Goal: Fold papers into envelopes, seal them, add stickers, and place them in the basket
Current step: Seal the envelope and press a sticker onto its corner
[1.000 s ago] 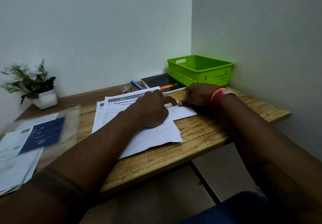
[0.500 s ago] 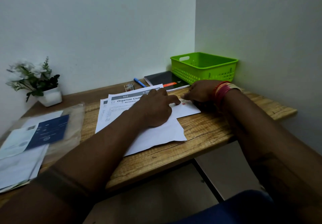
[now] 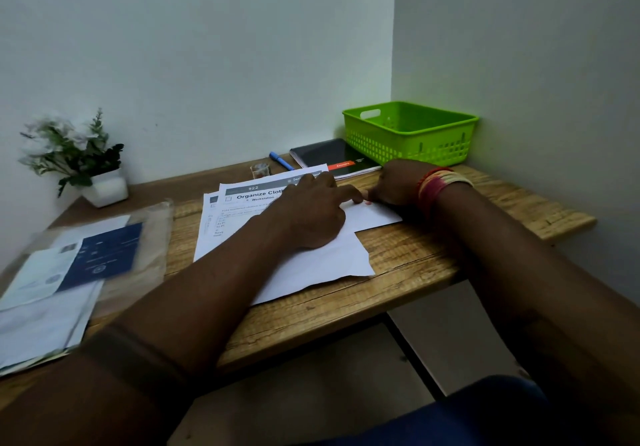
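While the left hand (image 3: 311, 215) presses flat and the right hand (image 3: 394, 184) pinches, the folded paper (image 3: 372, 217) between them may skew over loose sheets (image 3: 311, 269) beneath.

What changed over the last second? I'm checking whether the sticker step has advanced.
Hardly anything. The left hand stays pressed on the white paper, forefinger pointing right, and the right hand stays at the paper's far edge, fingertips by a small red spot that may be a sticker. Only the camera shifted slightly. The green basket, notebook and pen have not moved.
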`<state>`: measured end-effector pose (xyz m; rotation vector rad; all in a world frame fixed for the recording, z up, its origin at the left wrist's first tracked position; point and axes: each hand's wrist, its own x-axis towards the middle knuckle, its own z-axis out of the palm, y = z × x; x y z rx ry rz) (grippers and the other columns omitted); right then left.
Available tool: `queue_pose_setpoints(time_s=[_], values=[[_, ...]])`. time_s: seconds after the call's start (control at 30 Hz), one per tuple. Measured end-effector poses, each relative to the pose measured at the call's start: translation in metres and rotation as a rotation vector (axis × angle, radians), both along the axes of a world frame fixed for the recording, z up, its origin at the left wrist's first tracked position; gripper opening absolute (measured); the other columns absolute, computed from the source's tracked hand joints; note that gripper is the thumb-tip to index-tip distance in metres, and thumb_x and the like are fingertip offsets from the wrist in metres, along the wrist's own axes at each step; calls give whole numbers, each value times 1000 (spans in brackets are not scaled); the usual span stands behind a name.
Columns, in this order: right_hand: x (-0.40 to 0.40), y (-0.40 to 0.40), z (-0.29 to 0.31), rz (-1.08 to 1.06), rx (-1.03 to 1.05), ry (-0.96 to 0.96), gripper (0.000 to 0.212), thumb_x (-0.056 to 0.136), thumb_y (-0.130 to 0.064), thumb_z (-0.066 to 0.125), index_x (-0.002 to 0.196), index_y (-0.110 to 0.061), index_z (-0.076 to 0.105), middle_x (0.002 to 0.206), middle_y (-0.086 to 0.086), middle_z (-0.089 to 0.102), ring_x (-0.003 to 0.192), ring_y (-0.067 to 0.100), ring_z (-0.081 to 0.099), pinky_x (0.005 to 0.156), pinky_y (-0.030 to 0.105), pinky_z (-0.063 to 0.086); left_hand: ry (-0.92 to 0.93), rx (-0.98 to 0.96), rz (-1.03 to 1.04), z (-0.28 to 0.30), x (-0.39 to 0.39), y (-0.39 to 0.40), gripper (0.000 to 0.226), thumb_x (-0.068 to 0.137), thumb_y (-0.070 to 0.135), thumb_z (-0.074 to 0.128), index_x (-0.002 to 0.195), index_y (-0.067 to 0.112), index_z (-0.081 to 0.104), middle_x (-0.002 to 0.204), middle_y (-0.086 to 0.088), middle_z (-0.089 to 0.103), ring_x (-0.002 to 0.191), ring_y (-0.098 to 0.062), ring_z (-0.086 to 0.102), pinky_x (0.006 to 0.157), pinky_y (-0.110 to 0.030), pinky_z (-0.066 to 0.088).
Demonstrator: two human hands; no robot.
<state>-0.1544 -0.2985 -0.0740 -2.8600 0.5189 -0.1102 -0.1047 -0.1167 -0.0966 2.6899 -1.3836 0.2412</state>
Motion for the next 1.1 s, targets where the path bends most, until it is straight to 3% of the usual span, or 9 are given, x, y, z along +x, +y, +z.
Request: queue_pose_setpoints(time_s=[0.17,0.37,0.5,0.57,0.7,0.8,1.0,1.1], values=[[1,2,4,5,-5,34,45,93,-41,60,117,-3,65,127,18,62,112,32,60,79,27,39,-1,4,-40,0,-3,1,55,98,18,41,138,55,46,127,-2,50,116,-27,45,97,-48,43],[1,3,1,23,-25,25,51,93,-49,59,115,-3,66,124,18,63,111,32,60,84,29,42,-60,6,-63,2,-5,-2,63,92,11,44,139,51,53,134,-2,52,124,-28,43,100,-51,42],[-2,-2,-5,36,-19,-11,43,90,-51,62,93,-8,67,101,15,65,92,30,61,73,27,40,73,-104,-61,-4,1,-2,66,80,17,36,133,45,62,123,-1,59,116,-25,53,100,-46,45],[-6,-5,-6,36,19,-37,41,88,-50,65,83,-10,66,89,11,64,83,27,60,68,27,39,112,-165,-34,-7,3,-1,61,83,15,40,130,47,63,124,0,59,119,-23,53,103,-45,45],[-15,-3,4,83,37,19,46,92,-47,61,103,-4,73,105,13,68,96,26,63,78,30,47,122,-185,-11,-9,-3,-2,65,78,22,33,128,51,61,124,1,56,122,-25,50,103,-48,43],[-20,-5,9,106,96,36,40,89,-47,66,100,-10,75,104,10,72,99,25,66,87,33,52,127,-159,8,-10,-1,-4,63,82,22,35,134,48,59,129,0,54,124,-27,48,104,-49,43],[-20,-8,11,124,180,51,26,85,-42,73,95,-18,75,97,6,74,92,24,69,76,28,51,97,-106,3,-10,0,-4,59,94,13,43,144,43,51,132,-1,50,124,-28,45,105,-49,41],[-20,-10,11,122,277,52,22,86,-34,75,96,-14,73,88,8,71,76,21,62,65,26,47,91,-111,2,-10,0,-4,59,93,12,43,143,42,52,134,-2,50,125,-29,44,106,-50,40]])
